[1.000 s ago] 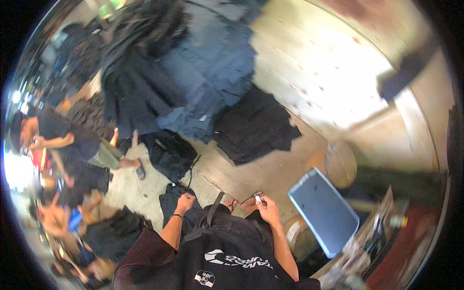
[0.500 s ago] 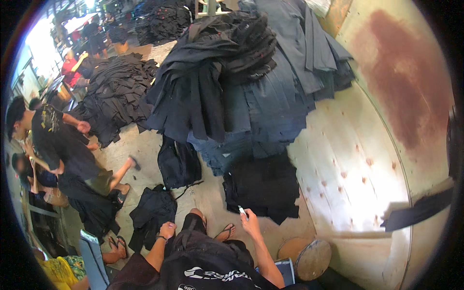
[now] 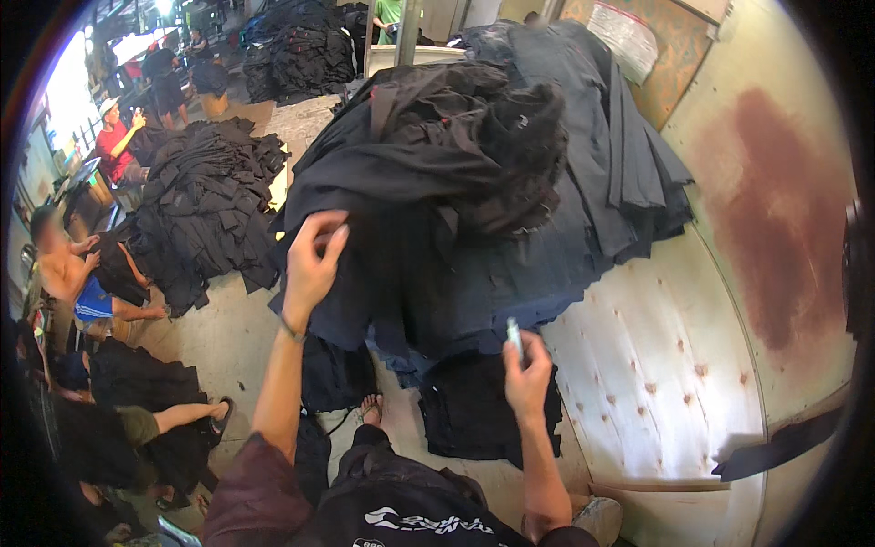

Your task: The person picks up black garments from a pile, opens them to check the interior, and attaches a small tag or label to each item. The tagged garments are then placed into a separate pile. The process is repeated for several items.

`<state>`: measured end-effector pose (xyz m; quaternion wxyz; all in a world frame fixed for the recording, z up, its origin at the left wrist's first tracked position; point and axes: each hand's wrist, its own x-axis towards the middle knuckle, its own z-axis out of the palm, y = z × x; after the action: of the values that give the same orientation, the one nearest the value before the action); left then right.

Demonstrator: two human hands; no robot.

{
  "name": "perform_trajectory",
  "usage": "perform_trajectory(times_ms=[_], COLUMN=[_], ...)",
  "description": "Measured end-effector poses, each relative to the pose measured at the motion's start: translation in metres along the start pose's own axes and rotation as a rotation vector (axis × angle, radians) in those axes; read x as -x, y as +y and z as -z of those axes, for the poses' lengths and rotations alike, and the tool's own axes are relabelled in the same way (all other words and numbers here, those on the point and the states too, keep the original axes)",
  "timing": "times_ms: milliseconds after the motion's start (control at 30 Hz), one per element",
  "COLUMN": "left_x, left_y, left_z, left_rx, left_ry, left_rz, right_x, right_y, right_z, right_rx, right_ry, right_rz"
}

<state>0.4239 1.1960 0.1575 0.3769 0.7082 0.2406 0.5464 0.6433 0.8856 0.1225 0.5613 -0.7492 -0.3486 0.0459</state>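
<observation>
In front of me rises a tall heap of black garments point(image 3: 410, 173), draped over a layer of dark blue-grey garments point(image 3: 620, 155). My left hand point(image 3: 314, 264) is raised at the heap's near left edge, fingers curled but apart, with nothing seen in them. A small pale stick-like tool point(image 3: 514, 332) points up out of my right hand point(image 3: 529, 378), which is closed around its lower end by the heap's near right edge. What kind of tool it is cannot be made out. Below that hand a folded black stack point(image 3: 469, 410) lies on the floor.
A black bundle point(image 3: 337, 374) lies on the floor near my foot. Another dark garment pile point(image 3: 205, 201) stands at the left, with several people beside it. A cream padded panel point(image 3: 656, 383) and a stained wall point(image 3: 766, 219) bound the right side.
Both my hands have moved up and forward to the heap, the right still holding the pale tool. My body has come nearer the heap. At the left, a walking person has moved lower in view.
</observation>
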Motion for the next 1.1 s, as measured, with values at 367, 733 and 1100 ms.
perform_trajectory(times_ms=[367,733,1100], left_x=[-0.263,-0.279,-0.273], left_y=[-0.049,-0.089,-0.103], left_z=[-0.17,-0.194,-0.208], left_rx=[-0.223,-0.249,-0.034], left_ry=[-0.314,-0.451,-0.234], left_rz=[-0.251,0.066,0.135], right_x=[-0.27,-0.362,-0.373], right_y=[-0.17,-0.089,-0.099], right_z=[-0.143,-0.209,-0.216], right_rx=[-0.381,0.275,0.678], right_ry=[-0.009,0.111,-0.015], right_rz=[0.199,0.229,0.177])
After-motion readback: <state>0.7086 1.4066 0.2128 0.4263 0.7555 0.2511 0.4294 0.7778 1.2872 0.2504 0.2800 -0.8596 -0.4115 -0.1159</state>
